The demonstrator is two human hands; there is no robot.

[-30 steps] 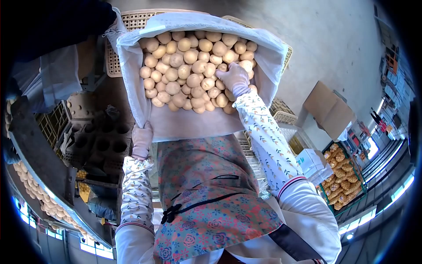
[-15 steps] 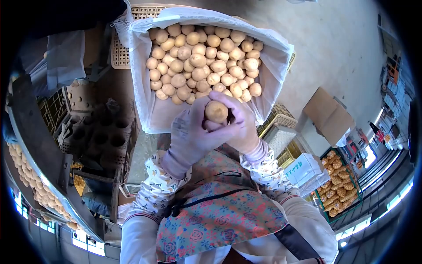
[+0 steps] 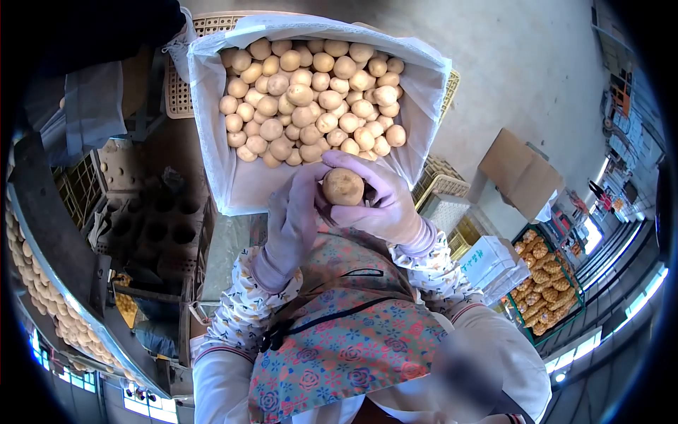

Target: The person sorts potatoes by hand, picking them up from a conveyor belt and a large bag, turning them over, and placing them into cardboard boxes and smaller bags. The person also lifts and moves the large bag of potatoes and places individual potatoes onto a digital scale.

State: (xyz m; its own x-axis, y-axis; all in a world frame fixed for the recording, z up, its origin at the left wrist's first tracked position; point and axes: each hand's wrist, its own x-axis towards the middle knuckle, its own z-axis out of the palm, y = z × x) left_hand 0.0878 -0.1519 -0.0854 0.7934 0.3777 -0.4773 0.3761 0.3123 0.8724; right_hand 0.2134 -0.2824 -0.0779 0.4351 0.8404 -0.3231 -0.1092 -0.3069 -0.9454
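Observation:
A round tan potato (image 3: pixel 343 188) with a brownish upper face is held in front of the apron, just below the near edge of a lined crate. My right hand (image 3: pixel 385 198) curls around its right side, thumb underneath and fingers over the top. On the left side my left hand (image 3: pixel 293 208) cups against it, fingers bent upward; part of its grip is hidden. Both hands wear thin pale purplish gloves. Many similar potatoes (image 3: pixel 300 95) lie heaped in the crate with the white liner (image 3: pixel 244 185).
Left, a dark metal machine edge (image 3: pixel 60 219) runs beside a row of more potatoes (image 3: pixel 60 311). An open cardboard box (image 3: pixel 519 173), a white carton (image 3: pixel 491 265) and a green-framed crate of net-bagged produce (image 3: pixel 544 283) stand right. Yellow plastic crates (image 3: pixel 439 177) sit nearer.
My left hand has shifted left and its thumb has drawn back from under the potato. The potato now shows a browner face. The view has moved slightly, shifting the crate left.

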